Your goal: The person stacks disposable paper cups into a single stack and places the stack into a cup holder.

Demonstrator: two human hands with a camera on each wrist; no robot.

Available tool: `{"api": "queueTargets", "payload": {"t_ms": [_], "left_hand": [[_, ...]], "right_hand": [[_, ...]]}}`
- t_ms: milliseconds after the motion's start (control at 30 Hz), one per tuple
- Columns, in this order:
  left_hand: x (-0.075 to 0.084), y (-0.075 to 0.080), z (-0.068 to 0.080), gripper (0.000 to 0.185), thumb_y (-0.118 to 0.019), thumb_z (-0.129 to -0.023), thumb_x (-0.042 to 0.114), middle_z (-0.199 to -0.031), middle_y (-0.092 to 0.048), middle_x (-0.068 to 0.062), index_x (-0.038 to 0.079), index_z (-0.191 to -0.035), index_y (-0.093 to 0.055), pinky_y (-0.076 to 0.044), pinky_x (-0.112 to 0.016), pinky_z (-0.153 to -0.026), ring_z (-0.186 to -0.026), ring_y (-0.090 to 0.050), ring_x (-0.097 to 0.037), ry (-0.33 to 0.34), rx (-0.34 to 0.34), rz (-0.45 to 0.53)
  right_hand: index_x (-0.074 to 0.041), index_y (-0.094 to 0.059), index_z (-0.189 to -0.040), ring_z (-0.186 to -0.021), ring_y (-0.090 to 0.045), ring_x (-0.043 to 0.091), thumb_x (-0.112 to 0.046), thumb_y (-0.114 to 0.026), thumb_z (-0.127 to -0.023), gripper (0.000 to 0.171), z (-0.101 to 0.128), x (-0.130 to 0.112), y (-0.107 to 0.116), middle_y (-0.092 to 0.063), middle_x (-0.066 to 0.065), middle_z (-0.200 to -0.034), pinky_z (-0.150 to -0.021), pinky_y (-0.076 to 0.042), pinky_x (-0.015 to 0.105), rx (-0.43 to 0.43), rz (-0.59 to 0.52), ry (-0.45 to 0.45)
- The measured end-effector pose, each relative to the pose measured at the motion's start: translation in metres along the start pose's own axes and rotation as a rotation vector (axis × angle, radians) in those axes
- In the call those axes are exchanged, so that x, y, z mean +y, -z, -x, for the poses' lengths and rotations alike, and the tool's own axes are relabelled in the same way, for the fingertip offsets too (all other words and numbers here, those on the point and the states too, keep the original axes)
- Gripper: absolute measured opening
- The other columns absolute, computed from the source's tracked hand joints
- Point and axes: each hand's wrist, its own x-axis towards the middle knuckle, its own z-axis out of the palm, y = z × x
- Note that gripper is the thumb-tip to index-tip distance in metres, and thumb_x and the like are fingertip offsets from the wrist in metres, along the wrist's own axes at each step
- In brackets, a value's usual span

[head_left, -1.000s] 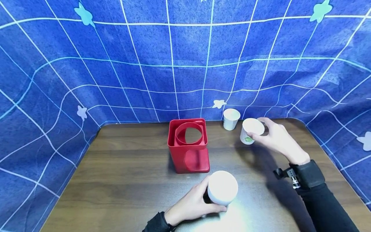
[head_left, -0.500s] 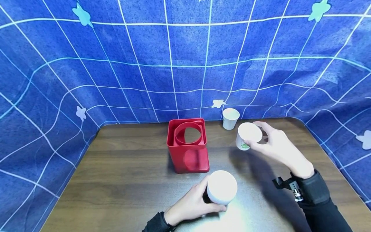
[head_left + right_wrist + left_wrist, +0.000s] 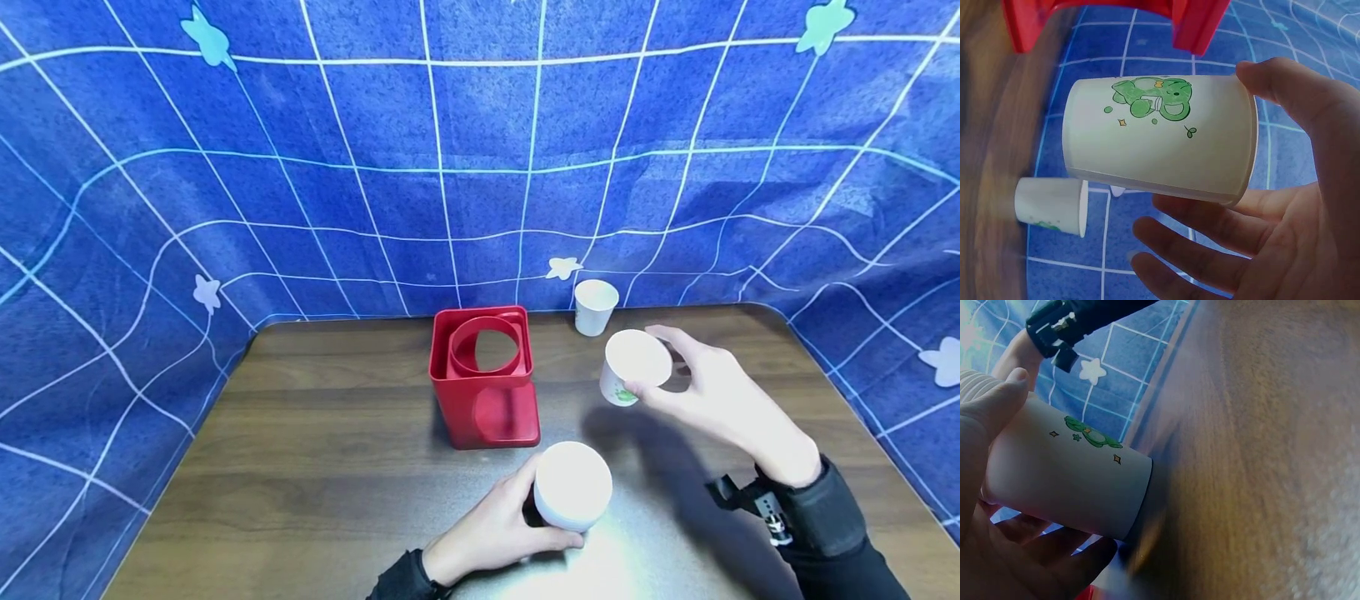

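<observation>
My left hand (image 3: 498,529) grips a white paper cup (image 3: 573,487) near the front of the table; in the left wrist view this cup (image 3: 1072,462) shows a green print and several stacked rims at its top. My right hand (image 3: 712,392) pinches a second paper cup (image 3: 636,367) by its rim, thumb on one side and fingers on the other, and holds it above the table. A green cartoon animal is printed on that cup (image 3: 1160,134) in the right wrist view. A third paper cup (image 3: 596,308) stands upright at the back edge, untouched.
A red cup holder (image 3: 483,379) with a round ring on top and a low front ledge stands mid-table, left of the cups. The brown wooden table (image 3: 322,433) ends at a blue cloth (image 3: 480,200) hung behind and at the sides.
My right hand has brought its paper cup forward and to the left, away from the cup at the back edge. My left hand and its cup stay nearly still.
</observation>
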Motion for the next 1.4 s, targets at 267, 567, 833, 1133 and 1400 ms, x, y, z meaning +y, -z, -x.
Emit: {"api": "queueTargets", "payload": {"t_ms": [267, 567, 833, 1133, 1400], "left_hand": [[-0.001, -0.003, 0.0, 0.08, -0.085, -0.085, 0.041, -0.136, -0.063, 0.01, 0.035, -0.15, -0.04, -0.049, -0.031, -0.106, -0.12, -0.063, -0.005, -0.025, 0.003, 0.012], [0.0, 0.0, 0.001, 0.08, -0.085, -0.084, 0.043, -0.136, -0.062, 0.011, 0.035, -0.15, -0.04, -0.049, -0.031, -0.106, -0.119, -0.062, -0.004, -0.008, 0.007, 0.0], [0.001, 0.002, 0.0, 0.08, -0.086, -0.084, 0.042, -0.135, -0.063, 0.011, 0.035, -0.149, -0.041, -0.05, -0.03, -0.105, -0.118, -0.063, -0.004, -0.022, 0.015, -0.014], [-0.001, 0.002, -0.001, 0.079, -0.085, -0.085, 0.039, -0.134, -0.064, 0.01, 0.033, -0.15, -0.041, -0.05, -0.029, -0.104, -0.116, -0.064, -0.004, -0.067, 0.018, -0.016], [-0.002, 0.0, -0.002, 0.079, -0.085, -0.085, 0.039, -0.135, -0.062, 0.009, 0.033, -0.15, -0.04, -0.05, -0.029, -0.105, -0.118, -0.063, -0.005, -0.065, 0.006, -0.002]], "right_hand": [[-0.017, -0.059, -0.138, -0.097, -0.071, 0.018, -0.029, -0.088, -0.081, 0.066, 0.01, -0.013, -0.003, -0.074, 0.0, -0.116, -0.082, -0.056, 0.033, 0.038, -0.015, 0.024], [-0.017, -0.059, -0.141, -0.102, -0.068, 0.013, -0.025, -0.09, -0.078, 0.071, 0.013, -0.025, 0.0, -0.071, -0.001, -0.126, -0.087, -0.051, 0.019, 0.048, -0.026, 0.074], [-0.017, -0.059, -0.143, -0.116, -0.061, 0.001, -0.018, -0.094, -0.071, 0.08, 0.014, -0.037, 0.005, -0.069, -0.001, -0.131, -0.098, -0.04, 0.006, 0.091, -0.077, 0.147], [-0.015, -0.058, -0.145, -0.121, -0.059, -0.003, -0.014, -0.096, -0.065, 0.088, 0.017, -0.045, 0.008, -0.069, 0.003, -0.133, -0.102, -0.04, 0.007, 0.108, -0.123, 0.217], [-0.012, -0.058, -0.144, -0.121, -0.06, -0.002, -0.011, -0.096, -0.063, 0.09, 0.022, -0.053, 0.012, -0.068, 0.002, -0.134, -0.1, -0.043, 0.009, 0.074, -0.193, 0.279]]}}
